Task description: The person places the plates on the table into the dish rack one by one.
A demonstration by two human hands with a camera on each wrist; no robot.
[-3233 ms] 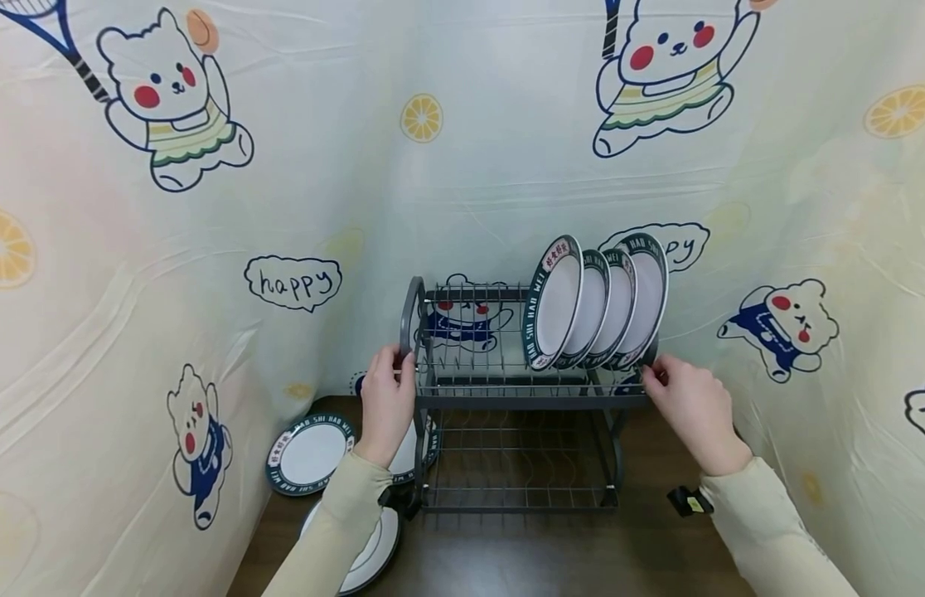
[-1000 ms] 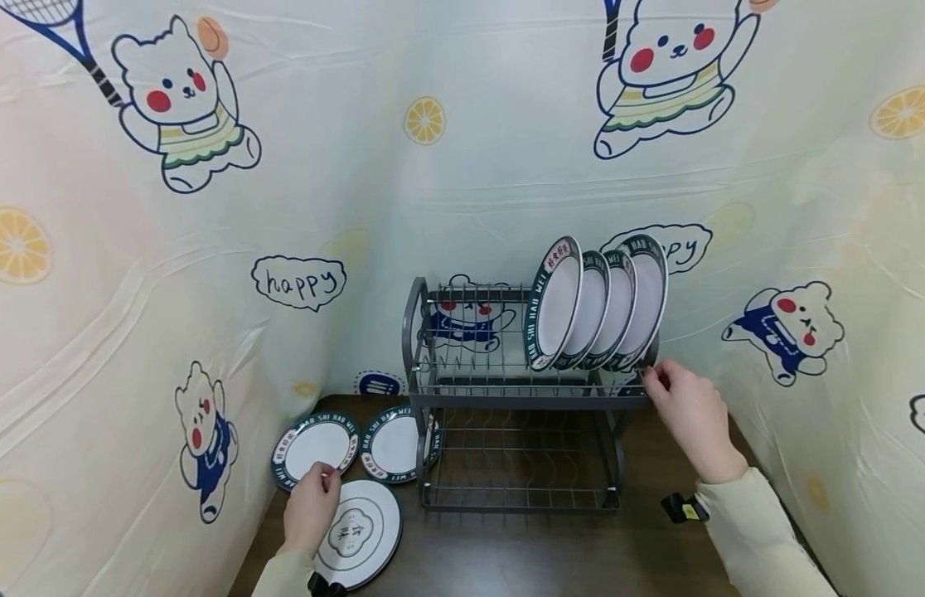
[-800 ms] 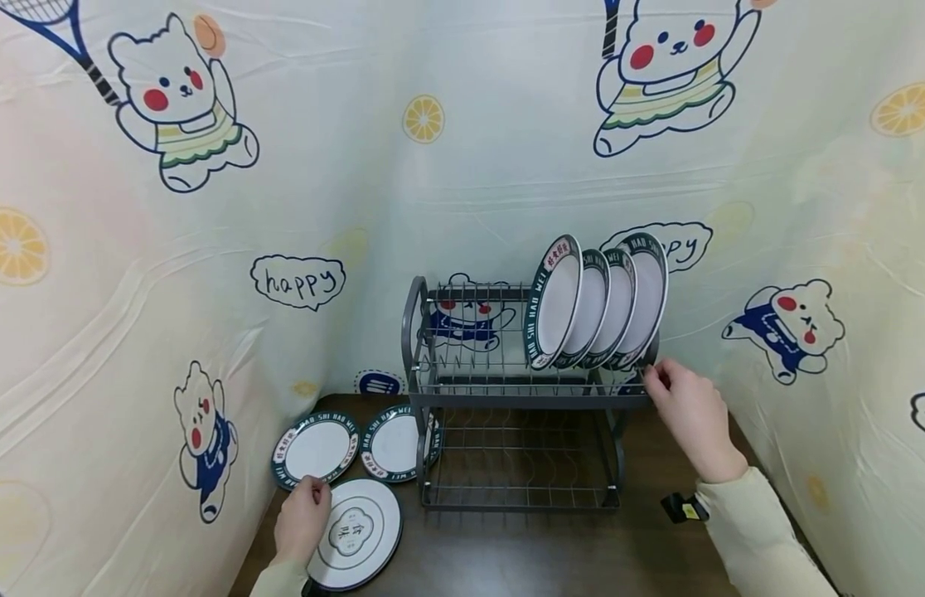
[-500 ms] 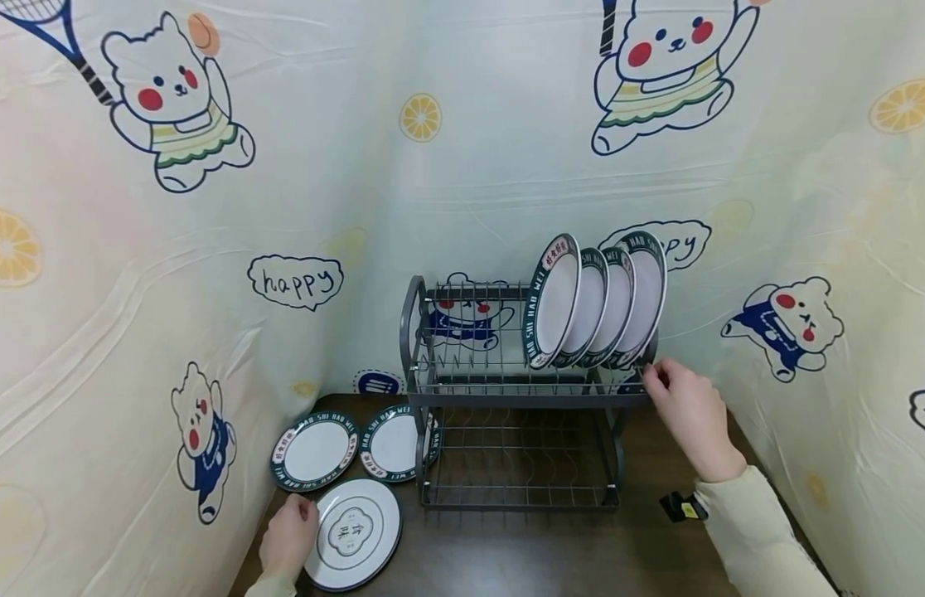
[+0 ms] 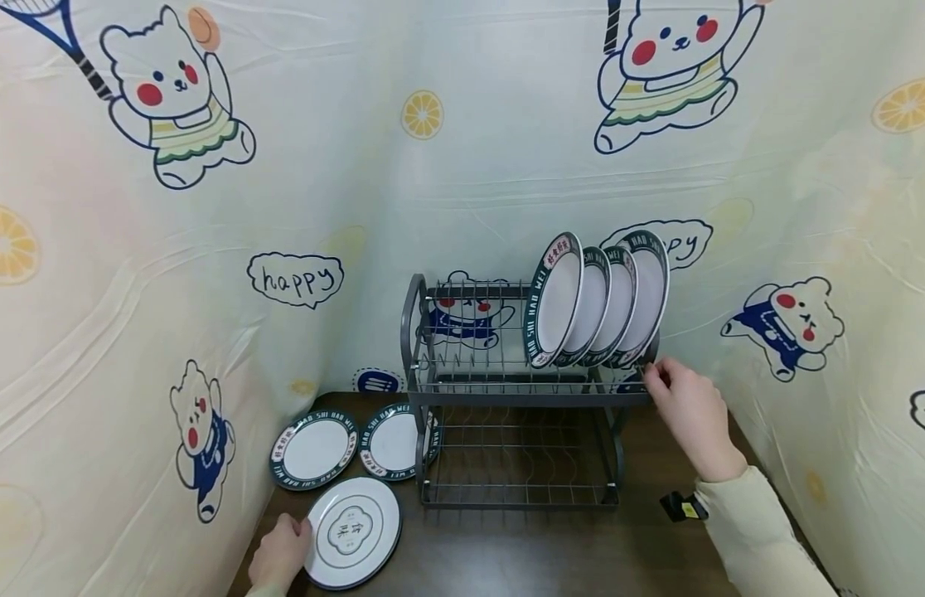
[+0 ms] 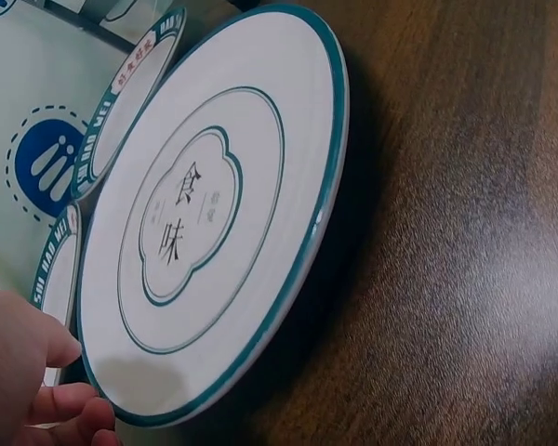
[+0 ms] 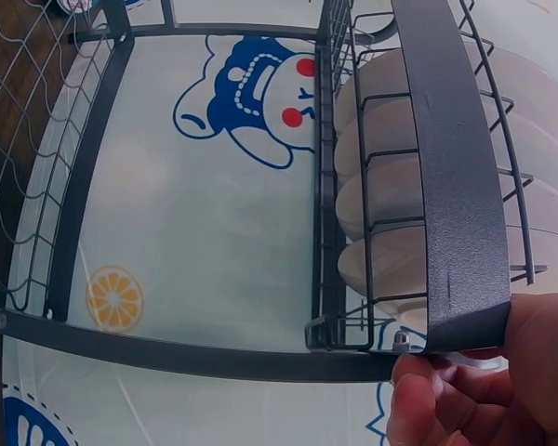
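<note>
In the head view, my left hand (image 5: 280, 554) is at the left rim of an upside-down white plate (image 5: 353, 533) on the table. The left wrist view shows a gap between thumb and index finger, with loosely bent fingers at the green rim (image 6: 333, 177); whether they touch it is hard to tell. My right hand (image 5: 694, 419) grips the right end of a two-tier dish rack (image 5: 522, 401). Its thumb and fingers close on the dark frame bar (image 7: 460, 186) in the right wrist view. Several green-rimmed plates (image 5: 554, 303) stand upright, leaning, at the rack's upper right.
Two face-up plates lie behind the upside-down one: one plate (image 5: 313, 450) at the left, the other plate (image 5: 391, 444) partly behind the rack's left leg. A patterned cloth (image 5: 462, 191) hangs behind and at both sides. Brown table (image 5: 522, 551) extends in front of the rack.
My left hand has let go of the rack's left side and moved down and left to the upside-down plate's rim. My right hand stays on the rack.
</note>
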